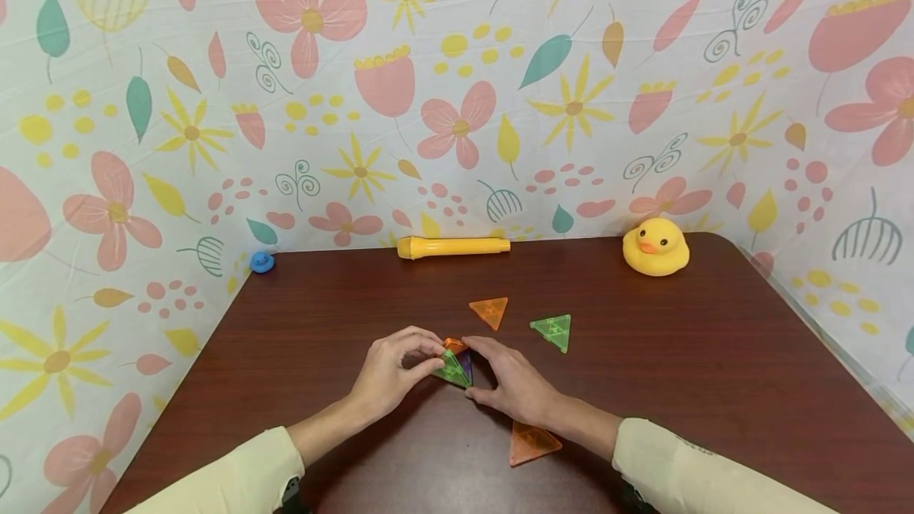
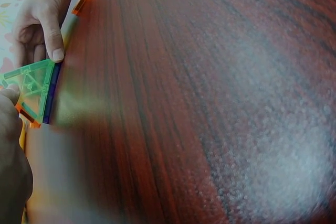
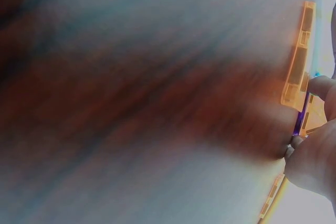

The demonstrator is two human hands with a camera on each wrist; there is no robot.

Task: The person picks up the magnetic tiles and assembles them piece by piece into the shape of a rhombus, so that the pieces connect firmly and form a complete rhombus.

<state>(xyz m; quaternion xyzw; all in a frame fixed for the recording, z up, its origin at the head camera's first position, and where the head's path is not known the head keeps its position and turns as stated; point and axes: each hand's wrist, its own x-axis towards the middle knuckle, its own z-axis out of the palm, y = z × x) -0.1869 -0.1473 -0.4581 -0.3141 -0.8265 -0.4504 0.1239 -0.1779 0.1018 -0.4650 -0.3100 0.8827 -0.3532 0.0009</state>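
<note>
Between the hands, a green triangular magnetic tile [image 1: 451,372], an orange one [image 1: 454,345] and a purple one [image 1: 466,362] lean together in a small pyramid shape on the table. My left hand [image 1: 385,373] pinches the green tile near its upper corner with thumb and fingers. On the other side, my right hand [image 1: 520,389] holds the purple tile between a spread thumb and forefinger. The left wrist view shows the green tile [image 2: 38,85] tilted up against the edge of the purple tile [image 2: 51,95]. Fingers hide part of the joined tiles.
Loose on the brown table [image 1: 321,292] lie an orange triangle [image 1: 490,312], a green triangle [image 1: 554,331] and another orange triangle [image 1: 532,446] below the right forearm. Along the back stand a blue duck [image 1: 262,262], a yellow microphone [image 1: 454,247] and a yellow duck [image 1: 657,248].
</note>
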